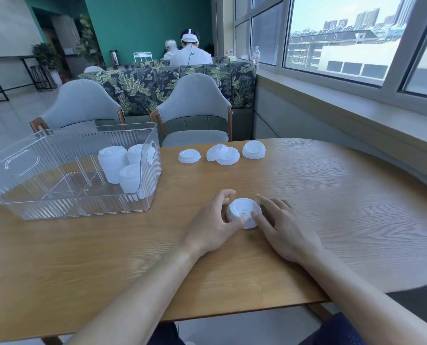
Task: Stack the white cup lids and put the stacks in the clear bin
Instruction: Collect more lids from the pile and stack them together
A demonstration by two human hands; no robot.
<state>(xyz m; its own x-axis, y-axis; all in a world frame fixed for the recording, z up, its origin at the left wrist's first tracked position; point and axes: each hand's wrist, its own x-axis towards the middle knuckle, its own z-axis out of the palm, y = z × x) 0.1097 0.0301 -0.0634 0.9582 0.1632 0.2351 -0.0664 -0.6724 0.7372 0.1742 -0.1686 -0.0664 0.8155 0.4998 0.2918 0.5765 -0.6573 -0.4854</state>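
Observation:
A short stack of white cup lids stands on the wooden table in front of me. My left hand curls round its left side, thumb and fingers on the rim. My right hand holds its right side, thumb on top and fingers behind it. Several loose white lids lie at the far edge: a single lid, two overlapping lids and a small stack. The clear ribbed bin sits at the left with three tall lid stacks inside.
Two grey chairs stand behind the table's far edge. A window sill and wall run along the right. The table's near edge is close to my body. Other people sit far back, beyond a leaf-patterned sofa.

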